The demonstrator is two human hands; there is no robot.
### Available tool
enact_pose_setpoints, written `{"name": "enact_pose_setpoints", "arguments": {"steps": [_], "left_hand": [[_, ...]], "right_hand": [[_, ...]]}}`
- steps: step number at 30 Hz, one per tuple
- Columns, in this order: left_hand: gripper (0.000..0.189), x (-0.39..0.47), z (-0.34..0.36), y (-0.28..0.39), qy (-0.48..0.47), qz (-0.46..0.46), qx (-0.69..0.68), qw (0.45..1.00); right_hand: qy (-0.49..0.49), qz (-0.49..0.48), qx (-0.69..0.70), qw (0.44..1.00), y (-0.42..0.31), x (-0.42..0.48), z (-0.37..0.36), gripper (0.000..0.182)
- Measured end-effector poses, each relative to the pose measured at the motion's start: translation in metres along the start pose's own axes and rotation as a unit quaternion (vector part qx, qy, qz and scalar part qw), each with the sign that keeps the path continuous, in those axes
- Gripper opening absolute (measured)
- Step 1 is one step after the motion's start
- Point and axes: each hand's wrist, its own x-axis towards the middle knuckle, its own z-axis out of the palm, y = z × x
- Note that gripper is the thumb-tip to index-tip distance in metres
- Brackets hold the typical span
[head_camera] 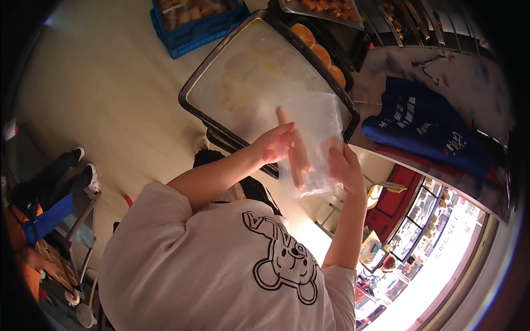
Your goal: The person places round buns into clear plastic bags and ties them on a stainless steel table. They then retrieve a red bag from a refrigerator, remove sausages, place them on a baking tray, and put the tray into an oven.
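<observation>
A clear plastic bag [318,124] is held in both hands above the lower right part of a large dark-rimmed baking tray [248,62]. Pale pink, sausage-like pieces [299,161] show at the bag, one end pointing up toward the tray; whether all lie inside is hard to tell. My left hand [276,145] grips the bag's left side, thumb beside a sausage. On the right side, my right hand [348,167] pinches the bag, its fingertips blurred through the film. The tray's pale surface bears yellowish stains.
A blue crate [198,39] holds packed baked goods. Round golden buns [321,53] sit on a tray beside the large one. Beyond is a metal tray [327,20] of orange-brown pieces. Blue cloth [426,124] with writing lies right. Another person's hand [37,260] is at lower left.
</observation>
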Motion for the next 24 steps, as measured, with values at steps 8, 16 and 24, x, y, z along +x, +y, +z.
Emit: {"name": "enact_pose_setpoints", "arguments": {"steps": [8,16,24], "left_hand": [[0.026,0.018,-0.011,-0.012,0.137,0.1,-0.024,0.985],[0.028,-0.005,-0.015,-0.034,0.094,0.053,0.066,0.992],[0.028,-0.006,0.002,-0.026,0.162,0.039,0.083,0.982]], "right_hand": [[0.037,-0.023,0.04,0.998,0.013,0.006,0.004,0.028],[0.05,-0.063,-0.043,0.996,0.034,0.012,-0.001,0.024],[0.077,-0.103,-0.143,0.981,0.035,0.002,0.011,0.022]]}}
